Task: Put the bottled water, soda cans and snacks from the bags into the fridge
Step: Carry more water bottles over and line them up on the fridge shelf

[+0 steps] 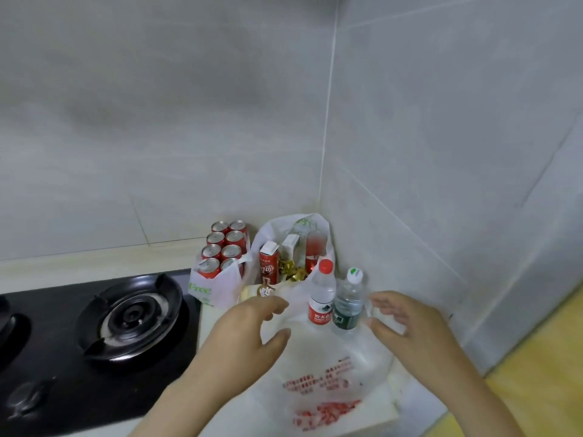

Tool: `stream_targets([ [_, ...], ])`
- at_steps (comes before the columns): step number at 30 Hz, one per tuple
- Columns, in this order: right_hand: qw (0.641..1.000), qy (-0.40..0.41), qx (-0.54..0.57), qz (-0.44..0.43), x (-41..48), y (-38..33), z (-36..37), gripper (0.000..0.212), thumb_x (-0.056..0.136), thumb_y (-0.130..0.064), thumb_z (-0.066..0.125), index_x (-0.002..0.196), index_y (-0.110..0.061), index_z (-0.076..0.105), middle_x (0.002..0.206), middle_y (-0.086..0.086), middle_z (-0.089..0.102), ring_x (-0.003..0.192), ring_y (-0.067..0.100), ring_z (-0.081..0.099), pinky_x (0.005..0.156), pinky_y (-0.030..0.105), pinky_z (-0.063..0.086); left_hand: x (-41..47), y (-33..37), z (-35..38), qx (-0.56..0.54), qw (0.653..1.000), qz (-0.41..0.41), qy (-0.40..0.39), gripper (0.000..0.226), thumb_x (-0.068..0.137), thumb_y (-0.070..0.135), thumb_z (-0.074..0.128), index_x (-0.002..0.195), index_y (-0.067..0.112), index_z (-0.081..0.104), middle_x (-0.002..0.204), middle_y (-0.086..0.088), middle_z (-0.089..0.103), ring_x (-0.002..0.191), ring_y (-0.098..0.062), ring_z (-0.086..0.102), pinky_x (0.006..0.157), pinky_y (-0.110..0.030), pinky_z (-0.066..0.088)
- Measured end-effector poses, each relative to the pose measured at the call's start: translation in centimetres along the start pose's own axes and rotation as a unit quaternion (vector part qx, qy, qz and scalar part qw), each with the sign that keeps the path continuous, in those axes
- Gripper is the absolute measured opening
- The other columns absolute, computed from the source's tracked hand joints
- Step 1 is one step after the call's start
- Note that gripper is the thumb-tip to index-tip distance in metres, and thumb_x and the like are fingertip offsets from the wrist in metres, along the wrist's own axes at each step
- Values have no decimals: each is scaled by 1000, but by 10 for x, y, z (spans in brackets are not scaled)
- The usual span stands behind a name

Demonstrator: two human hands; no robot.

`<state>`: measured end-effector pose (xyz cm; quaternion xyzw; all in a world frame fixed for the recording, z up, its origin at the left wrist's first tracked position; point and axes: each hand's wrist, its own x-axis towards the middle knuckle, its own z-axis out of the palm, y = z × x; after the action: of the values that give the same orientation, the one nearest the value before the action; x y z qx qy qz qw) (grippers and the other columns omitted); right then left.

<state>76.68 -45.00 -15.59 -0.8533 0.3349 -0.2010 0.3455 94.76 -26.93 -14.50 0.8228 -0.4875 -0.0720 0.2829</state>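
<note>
Two water bottles stand in a white plastic bag with red print (328, 380): a red-capped bottle (322, 294) and a green-labelled bottle (348, 299) to its right. My left hand (252, 326) hovers just left of them, fingers loosely spread over the bag's edge. My right hand (403, 323) hovers to their right, fingers relaxed, holding nothing. Behind, a second white bag (268, 230) holds a red carton (268, 263), gold-wrapped snacks (293, 272) and a red-labelled bottle (314, 250). Several red soda cans (225, 247) stand in a third bag (208, 290).
A black gas stove (94, 342) with a round burner (131, 313) fills the counter to the left. Grey tiled walls (325, 152) meet in a corner right behind the bags. The counter's edge (394, 414) drops off on the right to a yellowish floor (536, 373).
</note>
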Motion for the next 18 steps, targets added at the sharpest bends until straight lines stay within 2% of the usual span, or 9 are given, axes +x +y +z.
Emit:
stream_targets([
  [6, 998, 32, -13, 52, 37, 13, 14, 31, 81, -24, 74, 104, -39, 60, 101, -18, 66, 97, -3, 60, 92, 23, 47, 64, -29, 16, -27, 999, 27, -33, 38, 86, 40, 59, 124, 34, 55, 118, 23, 58, 100, 7, 54, 90, -16, 45],
  [9, 997, 30, -24, 68, 55, 17, 24, 34, 83, -24, 72, 104, -44, 54, 98, -24, 62, 95, -4, 59, 90, 22, 46, 91, -41, 28, -47, 997, 33, -47, 42, 86, 38, 61, 127, 32, 53, 117, 22, 58, 99, 7, 55, 87, -12, 45],
  [12, 995, 33, -22, 95, 74, 25, 36, 45, 82, -20, 72, 103, -50, 46, 99, -25, 59, 96, -2, 58, 89, 26, 46, 113, -50, 43, -66, 995, 34, -67, 51, 85, 38, 62, 134, 31, 47, 120, 21, 58, 102, 6, 54, 82, -7, 40],
  [14, 993, 39, -12, 106, 87, 32, 44, 50, 82, -18, 72, 109, -49, 44, 102, -27, 55, 98, -2, 57, 88, 25, 45, 127, -56, 54, -65, 995, 37, -73, 55, 85, 38, 62, 137, 29, 43, 125, 18, 56, 108, 4, 53, 79, -5, 33],
  [16, 992, 35, -13, 120, 98, 39, 50, 52, 82, -16, 71, 119, -42, 46, 105, -26, 53, 100, 2, 56, 88, 25, 44, 139, -59, 65, -76, 993, 28, -82, 59, 86, 36, 62, 139, 26, 41, 131, 14, 53, 116, -1, 52, 86, -8, 35],
  [18, 992, 35, -27, 121, 108, 46, 56, 52, 81, -18, 71, 124, -35, 49, 112, -18, 55, 104, 7, 56, 91, 30, 48, 150, -60, 76, -89, 991, 21, -95, 61, 86, 35, 63, 141, 24, 39, 136, 10, 51, 120, -5, 51, 96, -16, 39],
])
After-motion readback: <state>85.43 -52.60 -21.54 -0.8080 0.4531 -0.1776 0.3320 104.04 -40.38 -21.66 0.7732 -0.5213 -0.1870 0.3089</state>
